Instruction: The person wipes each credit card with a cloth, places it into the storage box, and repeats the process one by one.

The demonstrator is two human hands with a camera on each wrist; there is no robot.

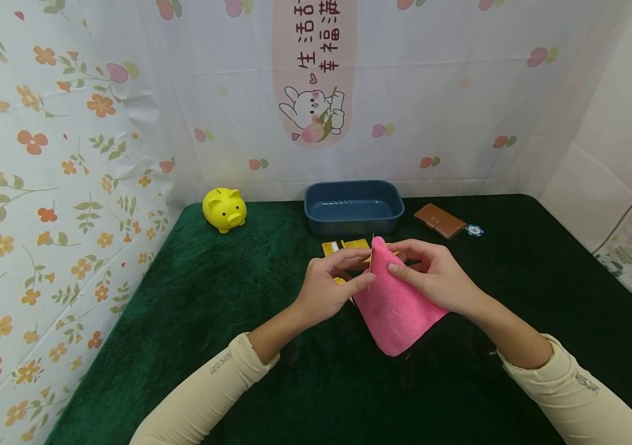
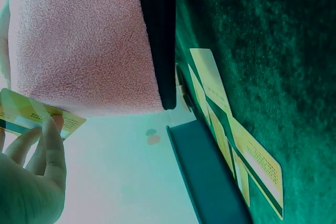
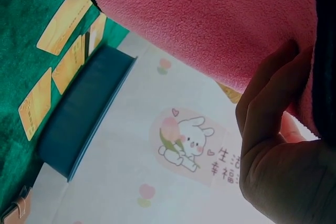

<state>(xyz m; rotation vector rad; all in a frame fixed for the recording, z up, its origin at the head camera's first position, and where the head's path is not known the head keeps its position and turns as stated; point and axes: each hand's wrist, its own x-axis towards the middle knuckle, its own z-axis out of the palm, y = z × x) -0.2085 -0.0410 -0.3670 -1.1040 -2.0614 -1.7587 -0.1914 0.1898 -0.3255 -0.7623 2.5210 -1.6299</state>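
Over the middle of the table, my left hand (image 1: 327, 284) pinches a yellow card (image 2: 20, 106) between thumb and fingers. A pink towel (image 1: 396, 318) with dark edging hangs beside the card, folded over its upper part. My right hand (image 1: 443, 275) grips the towel near its top, thumb on the near side and fingers behind. In the right wrist view a corner of the card (image 3: 229, 92) shows past the towel's edge. Several more yellow cards (image 2: 257, 156) lie on the table behind the hands, partly hidden by them in the head view.
A blue rectangular basin (image 1: 352, 225) stands at the back, just beyond the cards. To its left is a yellow piggy bank (image 1: 224, 210). A brown wallet (image 1: 439, 221) and a blue-and-white poker chip (image 1: 474, 230) lie at its right. Dark green cloth (image 1: 227, 321) covers the table.
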